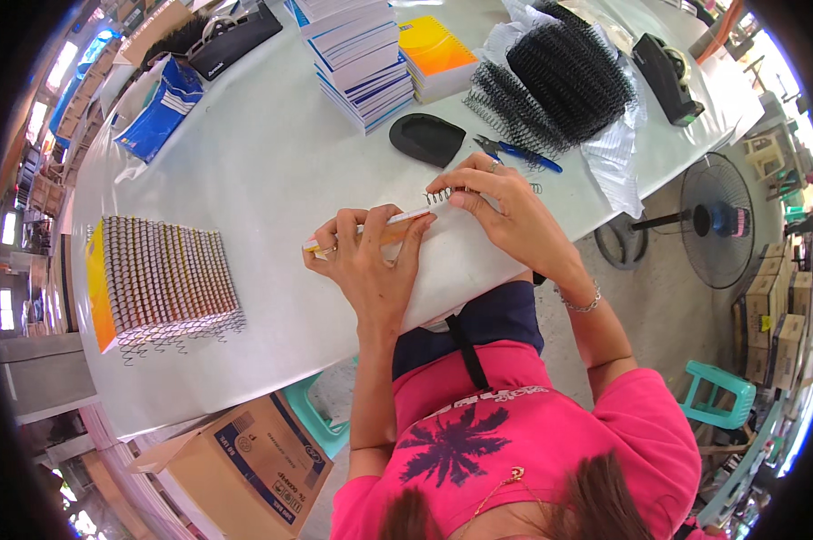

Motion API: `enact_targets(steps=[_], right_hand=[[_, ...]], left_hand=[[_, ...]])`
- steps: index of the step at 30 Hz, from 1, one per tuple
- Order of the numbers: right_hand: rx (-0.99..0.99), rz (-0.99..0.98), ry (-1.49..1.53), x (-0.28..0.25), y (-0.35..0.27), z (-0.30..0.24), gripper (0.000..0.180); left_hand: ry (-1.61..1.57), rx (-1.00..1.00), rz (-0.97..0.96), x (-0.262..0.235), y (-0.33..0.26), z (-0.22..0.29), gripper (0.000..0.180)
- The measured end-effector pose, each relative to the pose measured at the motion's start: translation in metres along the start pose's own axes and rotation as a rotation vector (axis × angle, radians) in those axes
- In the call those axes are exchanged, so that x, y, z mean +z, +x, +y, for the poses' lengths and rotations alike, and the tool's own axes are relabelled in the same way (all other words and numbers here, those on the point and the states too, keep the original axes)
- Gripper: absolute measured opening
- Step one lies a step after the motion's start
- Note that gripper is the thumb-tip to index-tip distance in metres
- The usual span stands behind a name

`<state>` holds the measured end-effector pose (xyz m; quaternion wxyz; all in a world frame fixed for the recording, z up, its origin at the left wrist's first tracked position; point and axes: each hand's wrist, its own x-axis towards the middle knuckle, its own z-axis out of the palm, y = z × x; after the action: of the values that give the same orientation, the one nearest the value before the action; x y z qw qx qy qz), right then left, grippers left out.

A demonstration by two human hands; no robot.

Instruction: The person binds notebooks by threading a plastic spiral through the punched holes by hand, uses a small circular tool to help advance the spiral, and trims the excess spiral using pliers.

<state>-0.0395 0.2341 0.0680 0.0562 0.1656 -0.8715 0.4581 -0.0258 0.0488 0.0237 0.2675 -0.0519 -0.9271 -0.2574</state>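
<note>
In the head view, the left hand [369, 256] was clamped on a thin notebook [410, 215] above the counter [276, 310], its long edge slanting up rightward toward the right hand [507, 205]. That hand, the nearer one, pinched a black coil [438, 195] at the notebook's right end, roughly along the same line

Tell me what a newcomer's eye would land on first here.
Probably the bright pink T-shirt with its dark palm-tree print, at lower centre. Next might come the heap of black spiral coils at upper right and the stack of coil-bound notebooks at left. Near the middle, the left hand holds a thin notebook, the right hand a black coil.
</note>
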Motion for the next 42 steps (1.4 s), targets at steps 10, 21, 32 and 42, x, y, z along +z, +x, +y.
enact_targets(steps=[10, 21, 32, 42], right_hand=[[0.009, -0.088, -0.031, -0.005, 0.000, 0.001, 0.018], [-0.173, -0.027, -0.206, 0.004, 0.003, 0.008, 0.012], [-0.088, 0.053, -0.193, 0.014, 0.004, -0.004, 0.010], [-0.233, 0.038, -0.346, 0.018, 0.010, 0.000, 0.007]], left_hand=[[-0.009, 0.008, 0.023, 0.004, 0.000, -0.002, 0.028], [-0.015, 0.001, 0.039, 0.005, 0.000, -0.001, 0.027], [-0.022, -0.002, 0.014, 0.004, 0.001, -0.002, 0.031], [-0.223, -0.211, 0.144, -0.005, -0.002, 0.004, 0.064]])
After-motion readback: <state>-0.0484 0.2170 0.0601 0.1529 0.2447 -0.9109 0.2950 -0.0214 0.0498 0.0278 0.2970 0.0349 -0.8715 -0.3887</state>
